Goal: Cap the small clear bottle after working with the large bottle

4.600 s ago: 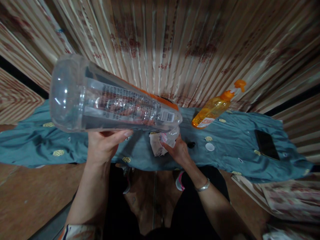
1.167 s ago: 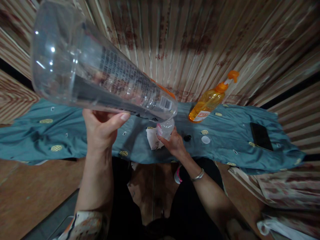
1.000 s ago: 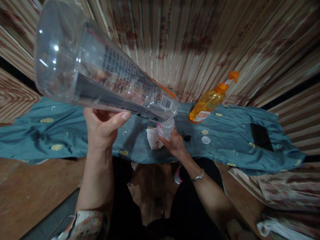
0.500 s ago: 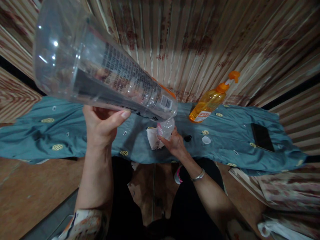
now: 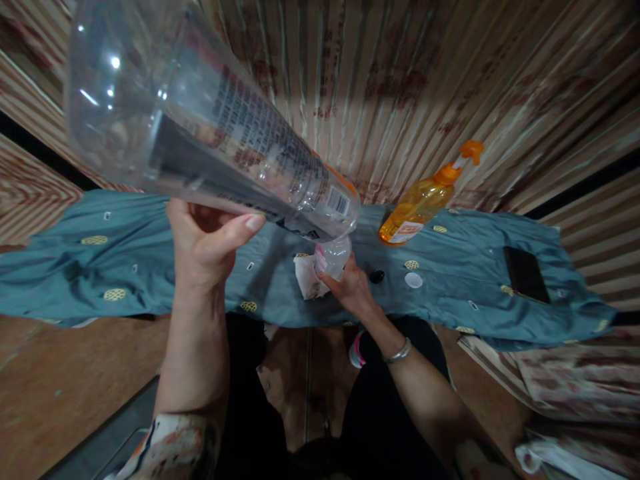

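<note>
My left hand [image 5: 207, 243] is closed around the underside of a large clear plastic bottle [image 5: 240, 147] with a printed label and barcode. The bottle is tilted, its base up at the left and its neck down at the right. My right hand [image 5: 350, 283] grips a small clear plastic bottle [image 5: 334, 257] with pink print, just below the large bottle's mouth end. Whether the two mouths touch, I cannot make out. A white crumpled tissue or wrapper [image 5: 307, 279] lies beside the small bottle. Near my right hand are a black cap [image 5: 377, 276] and a white round cap [image 5: 413, 280].
An orange pump bottle [image 5: 417, 207] with yellow-orange liquid stands on the teal patterned cloth [image 5: 280, 300]. At the right lies a dark flat phone-like object [image 5: 526, 274]. Pleated curtains [image 5: 380, 100] hang behind the cloth-covered surface.
The large bottle has tilted slightly more steeply, its neck end shifting a little right and down. My right hand and the small bottle are almost unmoved.
</note>
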Available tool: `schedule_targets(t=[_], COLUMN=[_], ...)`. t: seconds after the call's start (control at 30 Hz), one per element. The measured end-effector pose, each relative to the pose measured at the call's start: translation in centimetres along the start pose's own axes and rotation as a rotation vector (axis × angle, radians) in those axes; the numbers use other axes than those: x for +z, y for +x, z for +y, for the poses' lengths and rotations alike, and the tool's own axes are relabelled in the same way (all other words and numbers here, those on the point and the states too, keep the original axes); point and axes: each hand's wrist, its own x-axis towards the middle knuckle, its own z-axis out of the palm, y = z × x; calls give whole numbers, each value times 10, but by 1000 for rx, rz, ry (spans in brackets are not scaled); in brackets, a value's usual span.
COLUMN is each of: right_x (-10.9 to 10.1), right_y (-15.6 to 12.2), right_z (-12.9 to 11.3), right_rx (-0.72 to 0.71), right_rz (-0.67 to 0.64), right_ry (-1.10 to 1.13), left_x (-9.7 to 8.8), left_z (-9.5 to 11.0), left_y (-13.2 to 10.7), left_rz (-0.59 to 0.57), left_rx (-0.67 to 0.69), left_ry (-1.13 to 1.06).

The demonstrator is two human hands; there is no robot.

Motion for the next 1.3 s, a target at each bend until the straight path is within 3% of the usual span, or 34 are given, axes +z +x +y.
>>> schedule_targets(t=[0.97,1.17,1.3], right_x=[4,1,1], right_y=[0,0,-1], right_z=[3,0,0], right_rx=[-33,-45,-44], right_rz=[28,19,28], right_ry=[-37,-29,-29], left_x=[8,19,19], left_z=[1,1,-1], left_y=[3,3,3], left_rz=[-60,16,87], left_rx=[48,32,-103], left_ry=[12,-60,-144])
